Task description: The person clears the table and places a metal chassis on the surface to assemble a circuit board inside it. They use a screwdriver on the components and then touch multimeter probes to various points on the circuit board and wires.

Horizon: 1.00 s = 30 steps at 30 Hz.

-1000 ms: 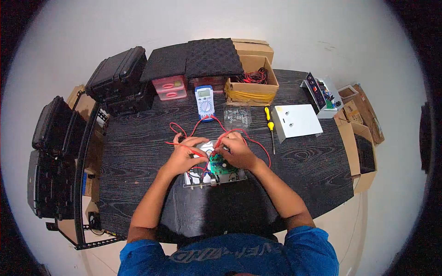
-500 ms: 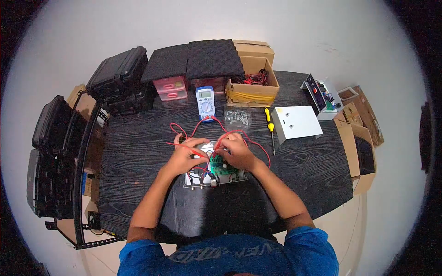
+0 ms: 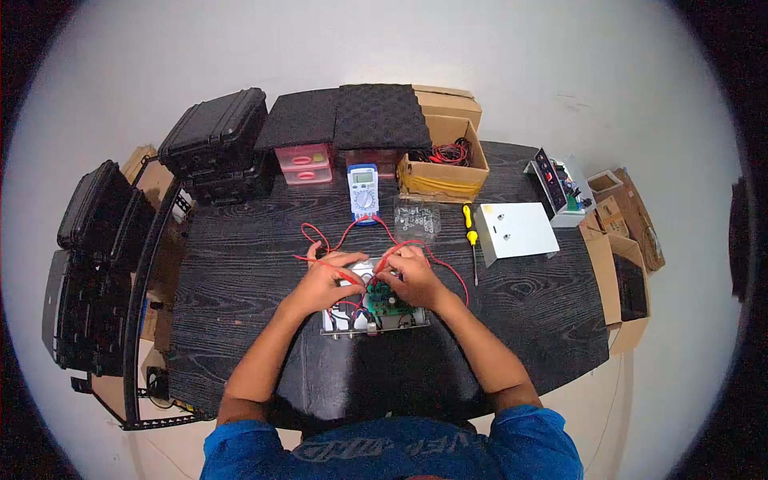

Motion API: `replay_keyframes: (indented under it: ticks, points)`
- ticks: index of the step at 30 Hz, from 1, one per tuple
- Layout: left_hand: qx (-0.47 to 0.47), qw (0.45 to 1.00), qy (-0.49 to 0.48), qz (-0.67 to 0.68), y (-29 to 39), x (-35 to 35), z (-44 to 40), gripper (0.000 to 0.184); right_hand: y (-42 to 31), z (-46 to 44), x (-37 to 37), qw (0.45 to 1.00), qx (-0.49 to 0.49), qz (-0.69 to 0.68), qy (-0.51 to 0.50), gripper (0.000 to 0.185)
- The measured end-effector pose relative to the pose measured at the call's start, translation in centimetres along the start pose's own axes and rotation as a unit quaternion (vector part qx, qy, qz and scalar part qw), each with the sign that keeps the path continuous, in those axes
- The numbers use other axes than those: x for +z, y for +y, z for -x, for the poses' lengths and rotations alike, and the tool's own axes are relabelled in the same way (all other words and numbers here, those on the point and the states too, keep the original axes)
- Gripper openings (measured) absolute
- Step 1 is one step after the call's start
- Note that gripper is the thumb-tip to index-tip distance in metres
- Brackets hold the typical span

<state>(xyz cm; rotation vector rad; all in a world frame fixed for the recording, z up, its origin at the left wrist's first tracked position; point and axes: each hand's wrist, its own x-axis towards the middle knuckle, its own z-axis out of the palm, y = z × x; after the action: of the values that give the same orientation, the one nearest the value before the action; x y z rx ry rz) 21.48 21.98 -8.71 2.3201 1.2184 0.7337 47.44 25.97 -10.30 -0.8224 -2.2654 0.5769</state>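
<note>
My left hand (image 3: 326,282) is closed on a red multimeter probe, its tip pointing at the green circuit board (image 3: 384,302). A second red-leaded probe (image 3: 384,260) sits in the pinch of my right hand (image 3: 410,276), over the board's upper left part. The tips lie close together; whether they touch the board I cannot tell. Beneath both hands, the board sits in an open metal chassis (image 3: 376,330) with wires at its left side. Red leads run from the probes to a blue-and-white multimeter (image 3: 364,192) standing beyond the hands.
Right of the multimeter lie a clear bag of small parts (image 3: 418,220), a yellow-handled screwdriver (image 3: 470,232) and a white metal cover (image 3: 518,230). A cardboard box of cables (image 3: 444,172), pink drawers (image 3: 304,164) and black cases (image 3: 212,136) line the back. Another opened device (image 3: 560,188) stands far right.
The view has tilted slightly, so everything appears lower. Both hands keep their probes over the board, with only small shifts.
</note>
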Motion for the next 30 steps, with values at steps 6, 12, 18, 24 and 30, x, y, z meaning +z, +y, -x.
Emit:
replay_keyframes:
  ticks: [6, 12, 18, 24, 30]
  points:
    - [-0.003, 1.000, 0.001, -0.003, 0.14, -0.02, -0.04, 0.011, -0.39, -0.10, -0.23, 1.000, 0.015, 0.002, -0.014, 0.010]
    - [0.001, 1.000, 0.003, -0.003, -0.19, 0.32, 0.02, 0.012, -0.69, -0.04, -0.50, 1.000, -0.003, -0.006, -0.007, 0.010]
    - [0.002, 1.000, 0.005, -0.001, -0.17, 0.39, -0.01, 0.012, -0.58, -0.15, -0.44, 1.000, 0.004, -0.014, 0.002, 0.012]
    - [0.012, 0.999, 0.009, -0.048, 0.28, 0.58, -0.11, 0.011, -0.37, -0.21, -0.53, 1.000, -0.008, -0.019, 0.014, 0.013]
    - [0.028, 0.998, 0.012, -0.061, 0.35, 0.63, -0.11, 0.013, -0.51, -0.20, -0.72, 0.999, -0.035, -0.014, 0.018, 0.013]
